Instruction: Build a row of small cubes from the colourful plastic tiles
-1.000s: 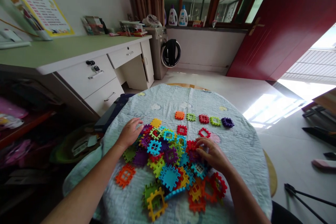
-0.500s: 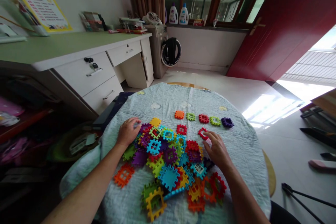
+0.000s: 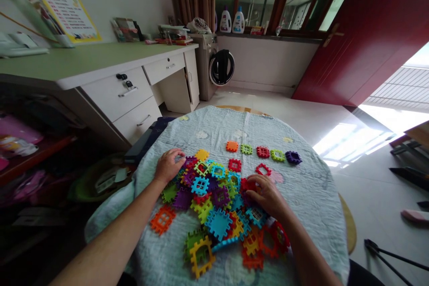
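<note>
A heap of several colourful interlocking plastic tiles lies on a round table under a pale quilted cloth. My left hand rests with curled fingers on the heap's left edge, touching purple and green tiles. My right hand lies on the heap's right side, fingers bent over a red tile. Beyond the heap, several single tiles form a row: orange, green, red, light green, purple. Closer in lie one red tile and a red frame tile.
A desk with white drawers stands at the left, with a dark bag below it beside the table. A small washing machine stands at the back, a red door at the right. Black rods lie on the tiled floor.
My right hand drew back from the red frame tile to the heap and now curls over a red tile. My left hand stayed at the heap's left edge.
</note>
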The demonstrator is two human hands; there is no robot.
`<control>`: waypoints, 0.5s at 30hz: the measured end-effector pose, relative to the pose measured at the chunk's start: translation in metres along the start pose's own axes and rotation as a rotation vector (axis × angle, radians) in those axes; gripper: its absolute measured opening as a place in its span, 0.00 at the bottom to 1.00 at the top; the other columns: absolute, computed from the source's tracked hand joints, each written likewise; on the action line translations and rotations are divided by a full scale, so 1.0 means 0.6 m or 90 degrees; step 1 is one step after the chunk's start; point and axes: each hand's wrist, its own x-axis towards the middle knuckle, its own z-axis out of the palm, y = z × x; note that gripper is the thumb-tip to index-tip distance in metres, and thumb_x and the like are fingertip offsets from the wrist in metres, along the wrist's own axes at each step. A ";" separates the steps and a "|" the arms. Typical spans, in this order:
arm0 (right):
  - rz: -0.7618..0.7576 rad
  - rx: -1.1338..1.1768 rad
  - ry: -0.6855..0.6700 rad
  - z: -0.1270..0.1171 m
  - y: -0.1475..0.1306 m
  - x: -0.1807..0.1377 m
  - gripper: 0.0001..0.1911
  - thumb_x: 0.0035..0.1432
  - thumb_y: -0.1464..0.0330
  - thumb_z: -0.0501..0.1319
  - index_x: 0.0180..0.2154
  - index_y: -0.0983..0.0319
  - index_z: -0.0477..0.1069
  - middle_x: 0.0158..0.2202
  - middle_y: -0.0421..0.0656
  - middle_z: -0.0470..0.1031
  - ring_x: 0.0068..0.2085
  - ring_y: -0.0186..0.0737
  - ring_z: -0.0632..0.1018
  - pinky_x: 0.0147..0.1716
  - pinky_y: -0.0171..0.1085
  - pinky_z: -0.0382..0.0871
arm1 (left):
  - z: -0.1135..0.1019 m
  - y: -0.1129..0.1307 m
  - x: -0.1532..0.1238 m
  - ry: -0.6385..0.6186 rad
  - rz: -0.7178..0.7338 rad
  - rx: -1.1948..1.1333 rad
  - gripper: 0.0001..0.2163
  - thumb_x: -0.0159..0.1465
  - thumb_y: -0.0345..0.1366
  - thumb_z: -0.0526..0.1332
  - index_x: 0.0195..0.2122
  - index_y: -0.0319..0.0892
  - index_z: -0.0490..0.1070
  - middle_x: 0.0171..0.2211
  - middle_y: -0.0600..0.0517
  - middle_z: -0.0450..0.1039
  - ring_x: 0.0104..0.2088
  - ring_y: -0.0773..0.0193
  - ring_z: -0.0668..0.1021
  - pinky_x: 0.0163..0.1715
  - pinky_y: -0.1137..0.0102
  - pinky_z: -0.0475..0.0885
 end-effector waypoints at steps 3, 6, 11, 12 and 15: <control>0.011 -0.007 0.001 0.001 -0.001 0.001 0.11 0.54 0.65 0.64 0.40 0.60 0.74 0.42 0.46 0.77 0.46 0.47 0.75 0.50 0.47 0.67 | 0.000 0.001 0.001 -0.009 -0.002 0.016 0.12 0.58 0.42 0.58 0.38 0.46 0.75 0.51 0.48 0.75 0.52 0.52 0.75 0.57 0.58 0.68; 0.030 -0.018 0.023 0.001 -0.002 -0.001 0.15 0.52 0.67 0.63 0.43 0.60 0.74 0.45 0.47 0.75 0.48 0.47 0.74 0.51 0.47 0.67 | 0.001 0.000 0.001 -0.018 -0.004 0.026 0.12 0.58 0.43 0.58 0.39 0.46 0.75 0.51 0.48 0.74 0.53 0.51 0.75 0.57 0.58 0.67; 0.011 -0.039 -0.006 -0.004 -0.014 0.000 0.09 0.53 0.68 0.62 0.39 0.60 0.72 0.45 0.47 0.74 0.48 0.46 0.72 0.51 0.46 0.65 | 0.002 0.000 0.002 -0.017 0.003 0.029 0.12 0.58 0.43 0.58 0.39 0.46 0.75 0.51 0.47 0.74 0.53 0.50 0.75 0.56 0.57 0.68; 0.013 -0.046 -0.017 -0.005 -0.017 0.001 0.07 0.54 0.68 0.61 0.37 0.60 0.72 0.43 0.46 0.73 0.47 0.46 0.72 0.50 0.46 0.65 | 0.002 0.001 0.001 -0.014 0.005 0.029 0.12 0.58 0.43 0.58 0.39 0.45 0.75 0.51 0.47 0.75 0.52 0.50 0.75 0.56 0.56 0.68; 0.036 -0.063 -0.044 -0.007 -0.025 0.003 0.04 0.53 0.69 0.61 0.34 0.59 0.69 0.39 0.44 0.72 0.43 0.44 0.72 0.46 0.44 0.65 | 0.003 0.001 0.001 0.001 0.009 0.025 0.11 0.57 0.42 0.58 0.38 0.45 0.74 0.50 0.46 0.75 0.52 0.51 0.75 0.55 0.57 0.68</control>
